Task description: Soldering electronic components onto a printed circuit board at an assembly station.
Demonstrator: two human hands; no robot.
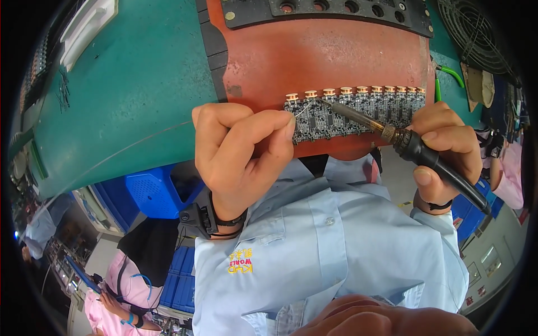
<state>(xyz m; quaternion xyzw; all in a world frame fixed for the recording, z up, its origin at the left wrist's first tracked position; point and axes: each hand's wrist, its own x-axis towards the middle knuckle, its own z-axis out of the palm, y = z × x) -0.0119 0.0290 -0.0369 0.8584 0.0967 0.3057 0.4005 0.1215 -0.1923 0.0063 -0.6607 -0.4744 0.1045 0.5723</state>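
A long panel of small circuit boards (358,116) lies on a reddish-brown mat (314,53), with copper-coloured round parts along its far edge. My right hand (451,151) grips the black handle of a soldering iron (417,150). The iron's tip touches or hovers just over the panel's far edge, close to the second round part from the left; which one I cannot tell. Thumb and forefinger of my left hand (241,148) pinch a thin solder wire (303,108), whose end reaches toward the iron's tip. Its other end trails left over the green tabletop.
Beyond the panel sits a black fixture (336,12) with round holes. Green-handled pliers (450,74) and a round wire grille (472,28) are at the right. A blue plastic bin (148,193) stands below the table's near edge. Someone in pink (103,308) works at lower left.
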